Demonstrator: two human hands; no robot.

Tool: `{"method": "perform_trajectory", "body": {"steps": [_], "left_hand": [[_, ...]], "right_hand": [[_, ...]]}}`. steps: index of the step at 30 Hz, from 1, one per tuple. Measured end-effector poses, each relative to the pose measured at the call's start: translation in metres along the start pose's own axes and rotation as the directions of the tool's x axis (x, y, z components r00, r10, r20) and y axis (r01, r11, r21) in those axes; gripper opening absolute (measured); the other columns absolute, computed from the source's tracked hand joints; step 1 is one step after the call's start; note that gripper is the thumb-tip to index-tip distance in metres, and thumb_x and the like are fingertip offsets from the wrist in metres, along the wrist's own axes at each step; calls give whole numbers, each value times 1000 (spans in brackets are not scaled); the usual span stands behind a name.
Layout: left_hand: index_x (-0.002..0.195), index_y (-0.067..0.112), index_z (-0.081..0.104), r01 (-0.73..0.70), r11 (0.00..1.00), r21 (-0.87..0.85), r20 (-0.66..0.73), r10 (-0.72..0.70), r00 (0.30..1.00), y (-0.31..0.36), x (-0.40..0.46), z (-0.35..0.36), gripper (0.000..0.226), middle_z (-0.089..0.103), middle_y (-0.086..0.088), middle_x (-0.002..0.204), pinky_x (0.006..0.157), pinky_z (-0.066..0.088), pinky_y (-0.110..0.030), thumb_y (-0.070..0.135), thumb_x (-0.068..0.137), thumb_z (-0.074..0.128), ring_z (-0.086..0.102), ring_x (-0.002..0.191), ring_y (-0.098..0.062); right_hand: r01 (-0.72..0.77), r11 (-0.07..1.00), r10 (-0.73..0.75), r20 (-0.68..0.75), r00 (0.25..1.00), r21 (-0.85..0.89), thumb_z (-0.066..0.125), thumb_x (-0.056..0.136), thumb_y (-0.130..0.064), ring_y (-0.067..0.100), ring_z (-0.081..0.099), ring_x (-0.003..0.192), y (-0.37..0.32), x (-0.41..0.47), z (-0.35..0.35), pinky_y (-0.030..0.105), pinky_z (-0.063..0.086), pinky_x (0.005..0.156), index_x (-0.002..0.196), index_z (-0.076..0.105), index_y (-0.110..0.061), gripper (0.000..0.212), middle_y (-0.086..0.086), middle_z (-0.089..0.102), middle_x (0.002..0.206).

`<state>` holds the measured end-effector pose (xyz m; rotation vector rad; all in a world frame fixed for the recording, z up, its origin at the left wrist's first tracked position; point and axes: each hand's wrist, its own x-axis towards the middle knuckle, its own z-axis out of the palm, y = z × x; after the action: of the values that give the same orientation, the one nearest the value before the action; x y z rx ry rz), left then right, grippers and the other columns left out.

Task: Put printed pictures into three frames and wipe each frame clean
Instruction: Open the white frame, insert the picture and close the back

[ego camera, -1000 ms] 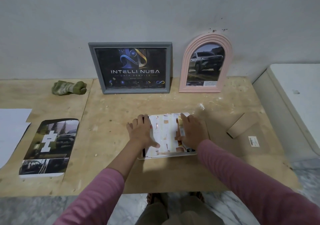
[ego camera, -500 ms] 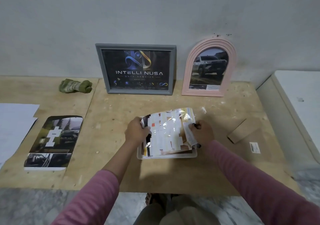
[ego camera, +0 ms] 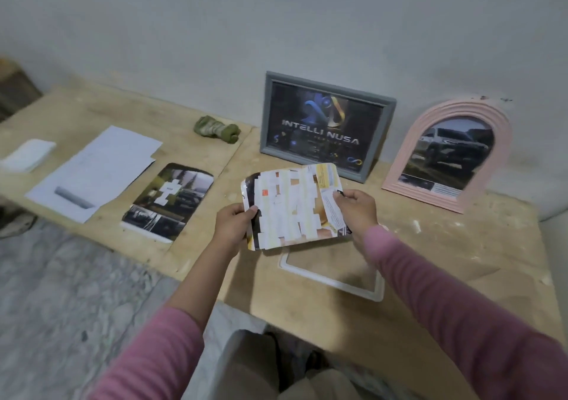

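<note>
Insert (ego camera: 292, 205) held above the white frame (ego camera: 333, 279), pinched at its edges by left hand (ego camera: 233, 225) and right hand (ego camera: 356, 207). Emptying the third frame seems underway; next, set it aside and fetch the print (ego camera: 169, 199).

pale wall (ego camera: 215, 24), plywood table (ego camera: 461, 261), marbled floor (ego camera: 61, 307)

Both hands (ego camera: 233, 225) (ego camera: 356, 212) pinch printed sheet (ego camera: 292, 209) above white frame (ego camera: 335, 276).
</note>
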<state>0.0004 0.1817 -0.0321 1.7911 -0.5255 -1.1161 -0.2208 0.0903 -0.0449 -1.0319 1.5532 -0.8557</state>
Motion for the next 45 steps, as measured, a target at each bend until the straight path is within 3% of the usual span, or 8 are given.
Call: {"method": "perform_trajectory", "body": {"steps": [4, 9, 16, 26, 35, 38, 41, 45], "left_hand": [[65, 11, 57, 9, 1000, -25, -189, -13, 982, -12, 9, -53, 24, 67, -10, 77, 59, 45, -31, 14, 87, 66, 60, 67, -25], [54, 13, 41, 55, 992, 117, -335, -12, 942, -20, 32, -129, 39, 46, -8, 58, 59, 38, -31, 12, 88, 60, 43, 58, -24], [60, 7, 52, 95, 965, 243, -376, 4, 927, -35, 70, -210, 26, 51, -13, 63, 61, 44, -30, 6, 82, 65, 49, 60, -22], [63, 7, 53, 132, 981, 145, -406, -63, 912, -34, 132, -282, 24, 55, -8, 67, 66, 46, -28, 8, 83, 65, 54, 65, -22], [61, 11, 48, 175, 983, 63, -519, -118, 847, -19, 182, -358, 27, 55, -8, 62, 71, 54, -38, 9, 84, 63, 62, 67, -32], [61, 11, 44, 201, 974, 109, -548, -109, 829, -14, 199, -376, 24, 48, -13, 64, 60, 42, -31, 2, 79, 56, 50, 63, -24], [63, 8, 44, 207, 964, 170, -550, -82, 831, -8, 213, -386, 19, 44, -13, 64, 55, 31, -25, 1, 78, 53, 42, 62, -22], [68, 4, 52, 186, 957, 221, -526, -43, 849, -6, 224, -389, 15, 49, -7, 63, 50, 32, -23, 4, 83, 53, 45, 63, -21]], "right_hand": [[53, 996, -45, 115, 992, -68, 69, 80, -17, 19, 68, 92, -12, -2, 60, 42, 53, 91, 94, 67, -24, 16, 0, 71, 99], [194, 947, -134, 234, 963, -257, 64, 79, -12, 15, 65, 90, -37, -13, 154, 41, 53, 88, 88, 61, -31, 21, -8, 67, 96], [317, 862, -191, 325, 926, -396, 57, 82, -3, 19, 61, 93, -60, -11, 272, 37, 52, 87, 91, 62, -25, 24, -5, 61, 93], [363, 812, -187, 386, 904, -458, 51, 85, 2, 12, 51, 92, -80, -4, 379, 18, 38, 78, 110, 65, -9, 31, 4, 61, 111], [419, 792, -175, 493, 852, -444, 53, 84, -1, 19, 57, 101, -104, 4, 479, 24, 46, 86, 117, 63, -11, 36, 5, 61, 119], [419, 782, -153, 510, 847, -462, 53, 82, -2, 22, 60, 96, -110, 10, 510, 35, 52, 89, 119, 62, -13, 39, 5, 60, 121], [416, 780, -137, 520, 843, -468, 52, 82, 0, 25, 58, 108, -115, 17, 531, 31, 49, 92, 123, 59, -9, 42, 7, 57, 127], [408, 794, -111, 551, 827, -451, 52, 81, -1, 26, 61, 102, -118, 27, 546, 36, 53, 89, 128, 55, -9, 48, 10, 56, 130]]}}
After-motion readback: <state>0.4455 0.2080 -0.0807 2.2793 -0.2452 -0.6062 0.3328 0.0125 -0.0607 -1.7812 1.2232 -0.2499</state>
